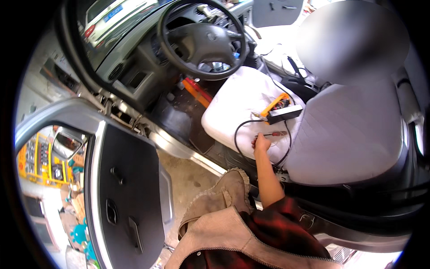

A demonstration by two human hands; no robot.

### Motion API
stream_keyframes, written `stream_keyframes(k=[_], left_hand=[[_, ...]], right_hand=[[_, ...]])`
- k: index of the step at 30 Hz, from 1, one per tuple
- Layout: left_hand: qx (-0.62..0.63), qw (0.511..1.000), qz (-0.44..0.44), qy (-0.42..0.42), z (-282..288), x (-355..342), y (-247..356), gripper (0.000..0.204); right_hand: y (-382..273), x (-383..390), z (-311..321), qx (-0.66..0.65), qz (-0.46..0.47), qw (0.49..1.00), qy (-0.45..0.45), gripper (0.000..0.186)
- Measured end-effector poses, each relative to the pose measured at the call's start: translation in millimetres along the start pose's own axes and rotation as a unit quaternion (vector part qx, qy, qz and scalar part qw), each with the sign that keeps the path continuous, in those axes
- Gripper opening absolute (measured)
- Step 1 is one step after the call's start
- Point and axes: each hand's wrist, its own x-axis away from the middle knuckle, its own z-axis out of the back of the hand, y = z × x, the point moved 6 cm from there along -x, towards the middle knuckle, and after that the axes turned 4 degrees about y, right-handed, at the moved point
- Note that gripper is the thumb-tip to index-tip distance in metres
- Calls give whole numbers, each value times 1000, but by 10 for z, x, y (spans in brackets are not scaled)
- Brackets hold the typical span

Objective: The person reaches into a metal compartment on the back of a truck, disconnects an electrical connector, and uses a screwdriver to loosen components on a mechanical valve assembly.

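Right hand [261, 144], centre of frame, rests on the white seat cushion [233, 107], fingers closed on a red-handled screwdriver [273, 134]. Just above lie a black box [285, 113], an orange tester [276, 103] and a looping black cable [237, 134]. Steering wheel [204, 38] upper centre; open door [127, 197] lower left. Left hand out of view.

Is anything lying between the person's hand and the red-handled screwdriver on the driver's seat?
Nothing visible does. The hand rests on the white seat cushion right at the small red-handled screwdriver, fingers at its shaft. A thin black cable loops beside the hand, not between them.
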Motion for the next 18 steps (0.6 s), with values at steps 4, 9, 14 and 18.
stream_keyframes(k=[4,9,14,18], left_hand=[[46,986,-161,4,377,-841,866,19],[36,990,-114,-79,135,-1190,1934,18],[58,950,-206,-227,-853,-746,2987,20],[122,894,-178,-393,-1224,467,3018,30]], right_hand=[[-315,646,-60,-226,-54,965,-120,14],[-406,1146,107,-344,-131,907,-206,16],[-282,2070,389,-260,-71,932,-241,19],[351,2623,1162,-137,2,971,-197,15]])
